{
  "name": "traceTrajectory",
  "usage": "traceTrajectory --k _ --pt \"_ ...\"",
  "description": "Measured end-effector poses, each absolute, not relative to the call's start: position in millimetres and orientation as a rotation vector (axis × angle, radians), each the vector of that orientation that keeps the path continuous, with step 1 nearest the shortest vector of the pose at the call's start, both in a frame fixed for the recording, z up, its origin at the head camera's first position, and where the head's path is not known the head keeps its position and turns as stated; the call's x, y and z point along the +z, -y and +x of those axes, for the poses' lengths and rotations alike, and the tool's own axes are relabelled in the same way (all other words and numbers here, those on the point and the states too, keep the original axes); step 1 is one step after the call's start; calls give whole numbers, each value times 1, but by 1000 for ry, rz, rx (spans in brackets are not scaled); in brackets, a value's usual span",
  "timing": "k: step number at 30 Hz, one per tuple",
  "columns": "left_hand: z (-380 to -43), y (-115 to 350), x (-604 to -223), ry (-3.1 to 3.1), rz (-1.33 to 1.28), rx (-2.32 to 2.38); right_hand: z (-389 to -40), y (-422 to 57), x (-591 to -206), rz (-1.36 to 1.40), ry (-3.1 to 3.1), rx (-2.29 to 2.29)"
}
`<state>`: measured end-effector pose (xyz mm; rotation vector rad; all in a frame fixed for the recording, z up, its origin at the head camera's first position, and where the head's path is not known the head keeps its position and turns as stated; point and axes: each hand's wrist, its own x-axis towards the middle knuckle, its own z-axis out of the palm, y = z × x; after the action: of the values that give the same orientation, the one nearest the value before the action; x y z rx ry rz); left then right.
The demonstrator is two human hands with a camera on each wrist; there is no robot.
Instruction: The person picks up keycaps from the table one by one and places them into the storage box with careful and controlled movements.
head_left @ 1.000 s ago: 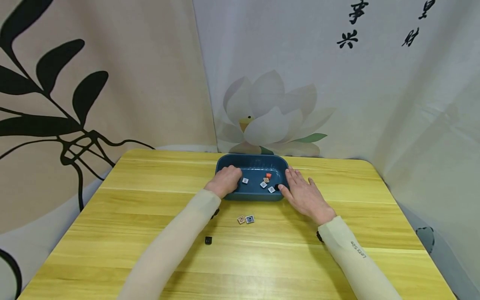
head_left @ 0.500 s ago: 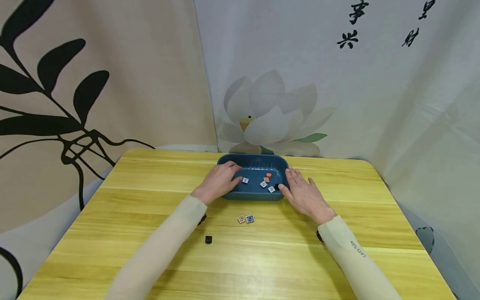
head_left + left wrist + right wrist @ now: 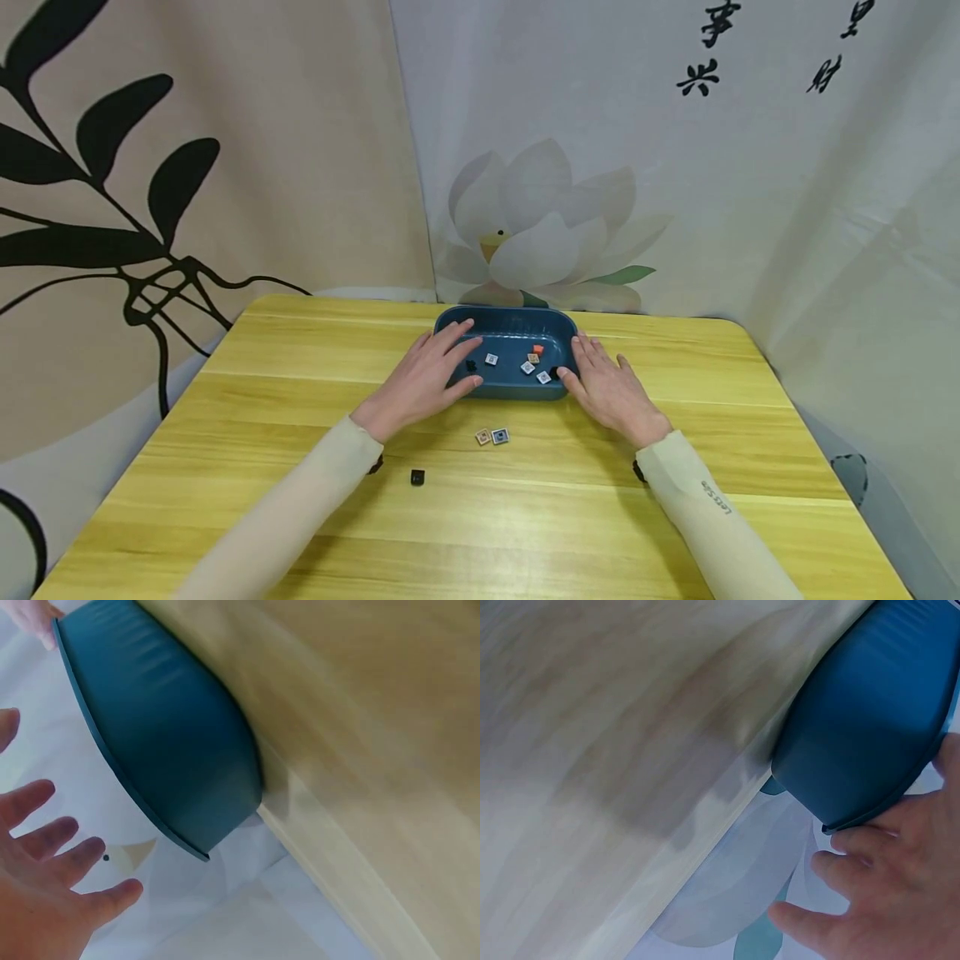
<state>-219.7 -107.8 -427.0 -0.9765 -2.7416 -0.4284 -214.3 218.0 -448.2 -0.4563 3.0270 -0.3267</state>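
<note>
A dark blue rectangular tray (image 3: 510, 392) stands near the table's back edge, holding several small square pieces that look like keycaps. White ones (image 3: 491, 360) (image 3: 528, 367), an orange one (image 3: 537, 350) and a black one (image 3: 471, 366) lie inside. My left hand (image 3: 422, 379) hovers with spread fingers over the tray's left end; in the left wrist view those fingers (image 3: 75, 862) hold nothing and are apart from the tray. Along the tray's right rim rests my right hand (image 3: 615, 392), fingers fairly straight, thumb at the front right corner beside another black piece (image 3: 553, 373).
On the wooden table (image 3: 570, 517) in front of the tray lie a tan piece (image 3: 483, 437) and a white-and-dark one (image 3: 500, 436) side by side. A single black piece (image 3: 417, 477) sits nearer, to the left. Printed curtains (image 3: 315, 150) hang behind the table.
My left hand has drawn back left from inside the tray, its curled fingers spreading. A black piece now shows where that hand was. The right hand stays in place.
</note>
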Motion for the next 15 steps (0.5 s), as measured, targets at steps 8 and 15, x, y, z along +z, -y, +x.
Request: traceTrajectory --k 8,15 --pt "-196 128 -434 2708 -1046 -396 -214 -217 -449 -463 -3027 -326" --pt "-180 138 -441 2707 -1095 -322 -214 -216 -448 -455 -3021 -322"
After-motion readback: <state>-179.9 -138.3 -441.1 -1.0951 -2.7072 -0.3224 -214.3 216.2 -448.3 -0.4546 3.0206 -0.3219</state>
